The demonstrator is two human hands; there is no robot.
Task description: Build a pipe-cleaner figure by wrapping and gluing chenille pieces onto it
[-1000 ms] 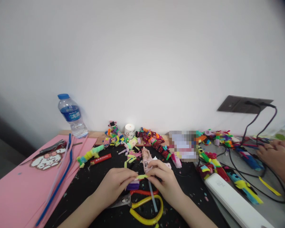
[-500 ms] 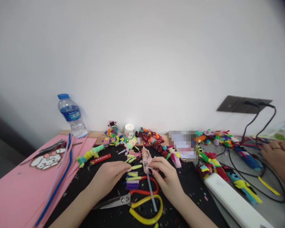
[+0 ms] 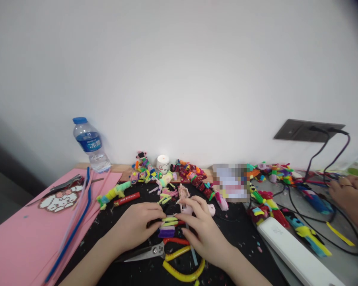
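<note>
A row of short pipe cleaner pieces point(image 3: 167, 233), yellow-green to purple, lies on the black mat in front of me. At its left end, the fingertips of my left hand point(image 3: 137, 222) are closed on a yellow pipe cleaner piece point(image 3: 169, 219). My right hand point(image 3: 204, 228) is at the right end of the row, index fingertip by the yellow piece, fingers apart. Under that hand, partly hidden, rests a pink glue gun point(image 3: 184, 193) with a translucent glue stick point(image 3: 194, 256). Scissors point(image 3: 183, 271) with red and yellow handles lie below the pieces.
A water bottle point(image 3: 91, 145) leans on the wall beside pink sheets point(image 3: 14, 238) bearing long pipe cleaners. Several fuzzy figures point(image 3: 113, 194) and a white jar point(image 3: 163, 164) stand behind. At right are a white power bank-like bar point(image 3: 295, 250), cables and another person's hand point(image 3: 352, 198).
My left hand has brought the yellow piece down to the row. My right hand has shifted left from the glue gun to the row, and the gun's handle end now shows.
</note>
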